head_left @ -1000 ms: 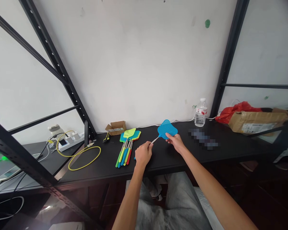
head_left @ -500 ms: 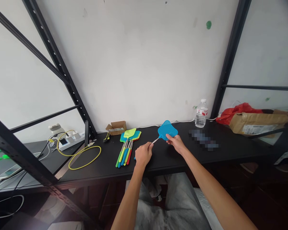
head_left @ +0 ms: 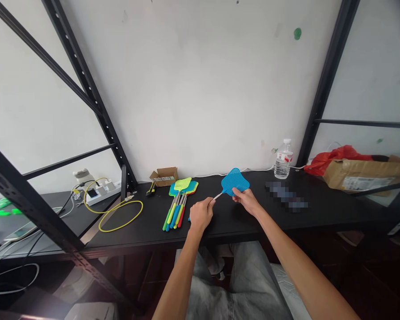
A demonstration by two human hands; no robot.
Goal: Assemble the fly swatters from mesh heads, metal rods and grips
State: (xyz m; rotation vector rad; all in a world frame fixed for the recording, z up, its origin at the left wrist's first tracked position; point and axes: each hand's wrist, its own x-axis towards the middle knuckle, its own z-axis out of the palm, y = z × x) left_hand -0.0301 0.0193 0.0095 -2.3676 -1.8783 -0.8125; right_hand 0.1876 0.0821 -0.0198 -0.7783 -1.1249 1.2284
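Note:
Between my hands is a fly swatter with a blue perforated head and a thin metal shaft, held above the black desk. My left hand is wrapped round its handle; only the blue handle end peeks out at the wrist side. The thumb and fingers of my right hand pinch the lower edge of the blue head. Left of my left hand lies a pile of fly swatters with yellow-green, blue and red parts, their handles pointing toward me.
Behind the pile stands a small open cardboard box. A yellow cable loops at the left, near a white power strip. A water bottle stands at the back right, with a larger cardboard box beyond a black post.
The view has shifted slightly, so everything sits a little further right. Both hands keep their hold on the blue fly swatter, with hardly any movement.

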